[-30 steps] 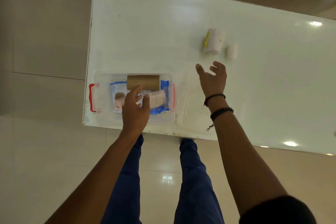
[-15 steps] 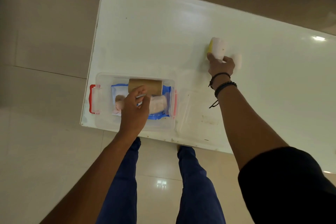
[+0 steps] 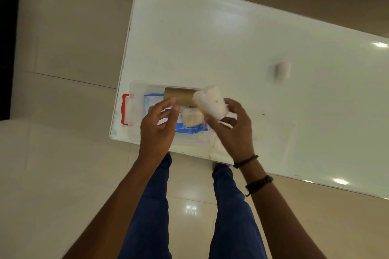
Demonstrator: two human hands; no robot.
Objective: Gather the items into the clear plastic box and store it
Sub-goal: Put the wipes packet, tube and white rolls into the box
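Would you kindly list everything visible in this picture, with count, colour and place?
Table: one, glossy white, on a beige tiled floor.
Clear plastic box: one, transparent with a red latch, at the table's near left corner.
Cardboard tube: one, brown, in the box.
Wipes packet: one, blue and white, in the box.
White pad: one, on the packet.
White roll: one, with a yellow edge, held over the box.
Small white item: one, alone on the table.
Left hand: over the box, holding nothing.
Right hand: holds the roll; two dark wristbands.
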